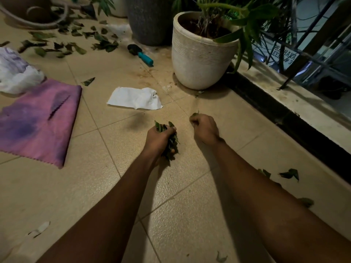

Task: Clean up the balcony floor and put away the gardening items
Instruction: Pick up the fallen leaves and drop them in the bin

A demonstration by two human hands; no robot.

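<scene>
Floor: beige tiles [171, 215], soil dust by the cream pot [199, 59].
Far left: scattered leaves [76, 40], white bag [15, 73], purple cloth [38, 120] just beside it.
Middle: crumpled paper towel [133, 98]; teal-handled trowel [141, 55] beyond.
Back: grey pot [150, 21].

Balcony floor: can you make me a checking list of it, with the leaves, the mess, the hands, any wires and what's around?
Surface: beige floor tiles, with soil dust near the cream pot.
Job's things: scattered leaves at the far left, more leaves by the right forearm; trowel lying near the grey pot.
Clutter: purple cloth, white paper and white bag, all on the floor.
Hands: left hand grips a bunch of leaves; right hand pinches a small leaf.
Cables: nothing seen; only a hose curled at the far left.
Surroundings: railing on the right, above a ledge.
</scene>
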